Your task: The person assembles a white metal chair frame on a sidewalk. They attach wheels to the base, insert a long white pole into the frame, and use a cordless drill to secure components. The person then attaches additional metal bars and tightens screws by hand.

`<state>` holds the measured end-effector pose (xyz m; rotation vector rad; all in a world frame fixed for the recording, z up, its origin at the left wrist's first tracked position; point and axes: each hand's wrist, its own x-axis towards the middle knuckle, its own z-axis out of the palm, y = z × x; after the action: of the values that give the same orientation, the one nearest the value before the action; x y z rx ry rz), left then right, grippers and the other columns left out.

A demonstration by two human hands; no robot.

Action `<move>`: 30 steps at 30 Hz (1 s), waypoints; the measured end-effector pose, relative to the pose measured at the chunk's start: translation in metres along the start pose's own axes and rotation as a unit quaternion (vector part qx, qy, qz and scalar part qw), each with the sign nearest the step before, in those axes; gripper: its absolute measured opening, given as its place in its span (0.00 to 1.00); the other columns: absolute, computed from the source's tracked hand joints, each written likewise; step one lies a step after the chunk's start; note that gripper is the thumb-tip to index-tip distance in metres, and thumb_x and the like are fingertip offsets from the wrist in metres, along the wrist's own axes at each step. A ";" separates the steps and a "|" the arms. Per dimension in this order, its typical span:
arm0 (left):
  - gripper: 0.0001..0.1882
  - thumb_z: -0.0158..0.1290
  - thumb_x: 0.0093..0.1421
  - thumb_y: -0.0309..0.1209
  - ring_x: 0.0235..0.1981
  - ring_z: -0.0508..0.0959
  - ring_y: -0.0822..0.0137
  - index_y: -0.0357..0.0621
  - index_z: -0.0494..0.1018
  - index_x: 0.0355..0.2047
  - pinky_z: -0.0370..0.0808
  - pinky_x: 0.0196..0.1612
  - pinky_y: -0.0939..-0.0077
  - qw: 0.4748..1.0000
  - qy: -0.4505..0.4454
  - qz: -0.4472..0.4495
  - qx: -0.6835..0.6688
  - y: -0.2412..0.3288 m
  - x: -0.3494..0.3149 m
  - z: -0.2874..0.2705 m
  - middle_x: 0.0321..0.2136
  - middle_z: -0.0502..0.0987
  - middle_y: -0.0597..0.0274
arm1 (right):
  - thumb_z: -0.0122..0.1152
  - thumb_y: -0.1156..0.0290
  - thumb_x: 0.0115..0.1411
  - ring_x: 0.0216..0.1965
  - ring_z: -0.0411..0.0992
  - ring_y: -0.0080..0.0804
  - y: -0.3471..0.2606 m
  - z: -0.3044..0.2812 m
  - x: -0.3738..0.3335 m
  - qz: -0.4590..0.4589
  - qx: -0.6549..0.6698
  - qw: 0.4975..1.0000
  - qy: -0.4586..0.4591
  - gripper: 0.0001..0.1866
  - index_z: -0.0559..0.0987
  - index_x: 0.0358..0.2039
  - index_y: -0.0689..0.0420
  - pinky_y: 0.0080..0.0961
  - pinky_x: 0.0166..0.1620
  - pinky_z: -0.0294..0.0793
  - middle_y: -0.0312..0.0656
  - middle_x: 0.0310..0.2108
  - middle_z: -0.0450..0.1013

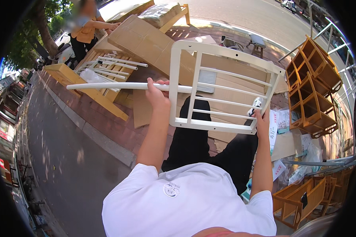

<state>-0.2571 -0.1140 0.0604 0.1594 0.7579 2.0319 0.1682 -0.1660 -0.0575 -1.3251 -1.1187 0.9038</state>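
**White barred panel (226, 87) and white pole (110, 85), one to each hand**

Below you, the cardboard (140, 114) spreads over the paving; keep the work above it, so that a slip meets something softer than brick. Off to your left, the slatted wooden frame (106, 104) bears loose white poles (124, 62) behind its near beam.

The panel hangs in the air above your knees, over the cardboard and inside its left edge. Your right grip (262, 118) pinches it at its lower right corner; the opposite side looks less well supported, so resting the lower rail on your thighs should steady it.

The pole lies nearly level, its free end reaching across the wooden frame's near beam in this view. Your left grip (158, 93) is wrapped round it, close by the panel's left rail; whether pole and rail touch, you cannot tell from here. Lining them up slowly seems the safer way, with that long end kept clear.

Smallest of all, check the dark holes (237, 55) along the rails before forcing anything.
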 end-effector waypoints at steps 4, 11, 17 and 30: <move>0.17 0.49 0.72 0.43 0.31 0.80 0.56 0.42 0.61 0.43 0.84 0.36 0.55 0.998 0.048 -0.035 0.006 0.000 0.013 -0.015 0.30 0.73 0.58 | 0.60 0.60 0.70 0.29 0.69 0.20 0.006 0.014 0.011 -0.042 -0.066 0.997 -0.017 0.19 0.70 0.55 0.58 0.21 0.32 0.70 0.34 0.33 0.70; 0.16 0.44 0.73 0.39 0.48 0.79 0.55 0.35 0.67 0.45 0.79 0.54 0.53 0.977 0.110 -0.179 -0.023 -0.005 -0.013 -0.080 0.40 0.75 0.52 | 0.59 0.65 0.69 0.20 0.66 0.18 -0.051 -0.020 -0.042 0.087 -0.150 0.984 -0.041 0.13 0.72 0.49 0.60 0.19 0.22 0.68 0.34 0.25 0.68; 0.16 0.42 0.73 0.34 0.51 0.78 0.53 0.31 0.66 0.50 0.78 0.57 0.53 0.951 0.124 -0.285 0.002 -0.052 -0.036 -0.118 0.47 0.74 0.47 | 0.59 0.68 0.68 0.27 0.69 0.23 -0.031 -0.071 -0.107 0.128 -0.181 0.975 0.010 0.15 0.71 0.51 0.61 0.24 0.28 0.70 0.39 0.33 0.72; 0.15 0.42 0.74 0.36 0.42 0.82 0.60 0.36 0.69 0.46 0.81 0.49 0.63 0.928 0.016 -0.254 0.273 -0.055 -0.029 -0.136 0.42 0.80 0.49 | 0.60 0.71 0.64 0.49 0.75 0.55 -0.017 -0.066 -0.125 0.102 -0.272 0.956 -0.051 0.22 0.70 0.56 0.66 0.41 0.54 0.71 0.58 0.47 0.77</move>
<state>-0.2539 -0.1782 -0.0751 0.2198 1.2342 1.3020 0.1979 -0.3048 -0.0481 -1.8876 -1.3916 0.8492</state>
